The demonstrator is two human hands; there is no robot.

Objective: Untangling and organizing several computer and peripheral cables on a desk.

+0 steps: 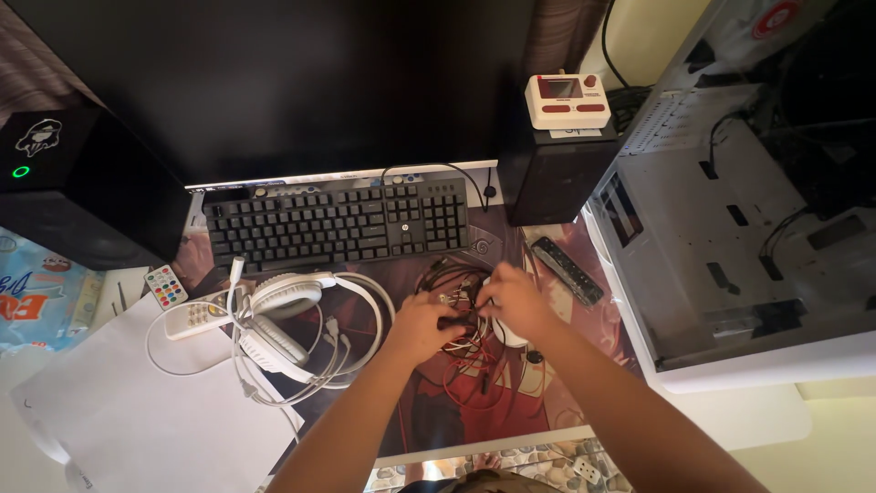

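Observation:
Both hands meet over a tangle of thin dark and red cables (467,351) lying on a printed desk mat (429,415) in front of the black keyboard (338,221). My left hand (422,327) pinches a dark part of the tangle. My right hand (513,299) grips cable loops just to the right of it, fingers curled. The two hands nearly touch. What lies beneath the fingers is hidden.
White headphones (278,319) with their white cord lie left of the hands, next to a small white remote (166,287). A dark stick-shaped part (567,269) lies to the right. An open white computer case (730,237), two black speakers (87,187) and a monitor (274,82) surround the mat.

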